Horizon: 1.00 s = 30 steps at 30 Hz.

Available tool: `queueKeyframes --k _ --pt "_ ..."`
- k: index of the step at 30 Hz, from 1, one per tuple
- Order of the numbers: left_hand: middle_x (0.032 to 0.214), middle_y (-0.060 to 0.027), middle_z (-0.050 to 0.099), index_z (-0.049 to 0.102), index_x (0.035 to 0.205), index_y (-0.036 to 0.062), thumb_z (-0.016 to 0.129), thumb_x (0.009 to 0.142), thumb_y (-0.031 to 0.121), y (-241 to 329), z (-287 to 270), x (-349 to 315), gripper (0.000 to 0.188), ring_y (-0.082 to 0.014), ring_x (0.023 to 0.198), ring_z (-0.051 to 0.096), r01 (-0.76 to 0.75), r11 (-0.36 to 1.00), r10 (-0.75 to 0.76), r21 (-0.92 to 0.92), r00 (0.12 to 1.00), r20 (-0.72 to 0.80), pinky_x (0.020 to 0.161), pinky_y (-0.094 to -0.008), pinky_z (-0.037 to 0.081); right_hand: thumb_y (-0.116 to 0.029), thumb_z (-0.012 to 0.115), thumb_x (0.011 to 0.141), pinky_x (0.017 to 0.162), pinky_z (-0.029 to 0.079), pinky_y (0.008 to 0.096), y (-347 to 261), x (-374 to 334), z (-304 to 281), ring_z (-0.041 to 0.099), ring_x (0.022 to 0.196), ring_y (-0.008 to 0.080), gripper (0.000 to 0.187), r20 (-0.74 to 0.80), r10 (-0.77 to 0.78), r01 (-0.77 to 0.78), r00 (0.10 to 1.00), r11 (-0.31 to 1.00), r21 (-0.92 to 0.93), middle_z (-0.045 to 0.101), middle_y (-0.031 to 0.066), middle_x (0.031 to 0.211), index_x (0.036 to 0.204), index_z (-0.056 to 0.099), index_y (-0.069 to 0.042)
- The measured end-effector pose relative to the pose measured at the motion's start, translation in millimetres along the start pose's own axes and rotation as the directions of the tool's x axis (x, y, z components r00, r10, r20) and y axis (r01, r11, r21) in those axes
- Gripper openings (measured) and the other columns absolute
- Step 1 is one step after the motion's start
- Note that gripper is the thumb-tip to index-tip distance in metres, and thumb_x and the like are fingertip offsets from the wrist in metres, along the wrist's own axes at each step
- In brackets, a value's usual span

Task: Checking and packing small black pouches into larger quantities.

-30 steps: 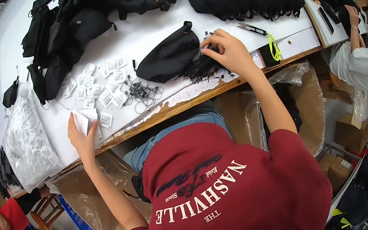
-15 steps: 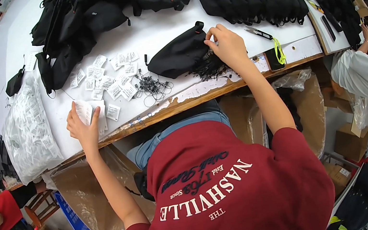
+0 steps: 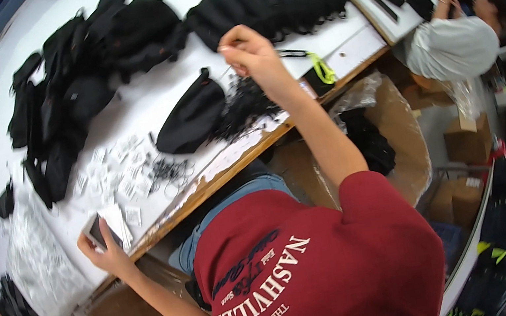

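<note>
My left hand [image 3: 102,250], at the table's near edge, is closed around a small stack of white tags [image 3: 115,224]; a dark grey face shows between thumb and fingers. Beside it lie loose white printed tags [image 3: 111,171] and a tangle of thin black string loops [image 3: 168,171]. My right hand [image 3: 250,58] is raised over the table with fingertips pinched together; whatever they hold, if anything, is too blurred to make out. Below it, a heap of black cords [image 3: 245,109] adjoins a single black fabric pouch [image 3: 191,116] lying flat.
Overlapping black pouches [image 3: 267,5] form a row at the back; more black fabric pieces [image 3: 81,73] are piled left. A clear bag of white tags [image 3: 42,260] sits at the left edge. Dark snips [image 3: 292,53] with a yellow-green cord lie right. A person in grey [image 3: 452,47] works beyond.
The view has turned, so the table appears tilted. My right hand has come away from the single pouch. In my left hand, a dark face now shows among the tags.
</note>
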<state>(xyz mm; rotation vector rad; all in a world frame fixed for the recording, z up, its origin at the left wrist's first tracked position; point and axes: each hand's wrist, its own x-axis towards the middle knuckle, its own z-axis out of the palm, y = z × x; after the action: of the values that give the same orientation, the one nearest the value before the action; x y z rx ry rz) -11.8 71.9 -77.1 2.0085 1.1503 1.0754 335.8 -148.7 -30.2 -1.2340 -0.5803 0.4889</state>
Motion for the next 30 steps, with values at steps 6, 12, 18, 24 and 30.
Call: queueKeyframes --k 6,12,18,24,30 --pt "0.093 -0.0048 0.057 0.054 0.100 0.0001 0.068 0.086 0.003 7.5 7.0 -19.0 0.020 -0.0114 0.086 0.053 0.111 0.938 -0.051 -0.327 0.981 0.188 0.080 -0.0228 0.043 -0.015 0.065 0.089 0.045 0.019 0.0191 -45.8 -1.9 26.3 0.028 0.048 -0.0003 0.009 -0.111 -0.004 -0.003 0.994 0.998 -0.059 0.048 -0.0082 0.057 0.088 0.064 -0.007" --pt "0.092 -0.0017 0.056 0.055 0.101 0.0024 0.067 0.086 0.002 82.5 22.6 -40.9 0.020 -0.0087 0.083 0.052 0.257 0.840 -0.086 -0.478 0.933 0.350 0.075 -0.0209 0.042 -0.010 0.060 0.090 0.053 0.031 0.0181 -28.4 -47.7 65.8 0.039 0.060 0.0009 0.007 0.186 0.088 -0.094 0.979 0.995 0.025 0.052 -0.0044 0.069 0.087 0.057 -0.004" --pt "0.085 0.0004 0.059 0.060 0.101 0.0019 0.068 0.085 0.007 136.3 32.6 -51.8 0.018 -0.0073 0.075 0.054 0.407 0.720 -0.119 -0.562 0.870 0.478 0.068 -0.0219 0.044 -0.008 0.065 0.084 0.046 0.024 0.0223 -21.7 -92.8 106.0 0.030 0.051 0.0037 0.009 0.285 0.088 0.036 0.955 0.914 -0.404 0.039 -0.0014 0.057 0.082 0.058 -0.003" --pt "0.090 -0.0037 0.059 0.062 0.096 0.0018 0.068 0.082 0.000 124.3 30.1 -58.0 0.015 -0.0107 0.077 0.055 0.114 0.841 0.050 -0.529 0.957 0.285 0.068 -0.0227 0.044 -0.008 0.066 0.081 0.044 0.032 0.0267 -16.4 -102.4 123.8 0.042 0.046 0.0127 0.008 0.405 -0.060 0.257 0.912 0.854 -0.453 0.045 0.0043 0.056 0.082 0.060 -0.004" --pt "0.088 -0.0074 0.062 0.067 0.089 0.0010 0.072 0.076 -0.002 122.2 25.9 -60.4 0.015 -0.0139 0.080 0.057 -0.046 0.893 0.152 -0.448 0.967 0.203 0.071 -0.0245 0.046 -0.006 0.067 0.082 0.044 0.033 0.0251 -14.2 -103.7 126.0 0.044 0.047 0.0105 0.008 0.426 -0.157 0.366 0.891 0.804 -0.469 0.048 0.0033 0.057 0.086 0.060 -0.004"
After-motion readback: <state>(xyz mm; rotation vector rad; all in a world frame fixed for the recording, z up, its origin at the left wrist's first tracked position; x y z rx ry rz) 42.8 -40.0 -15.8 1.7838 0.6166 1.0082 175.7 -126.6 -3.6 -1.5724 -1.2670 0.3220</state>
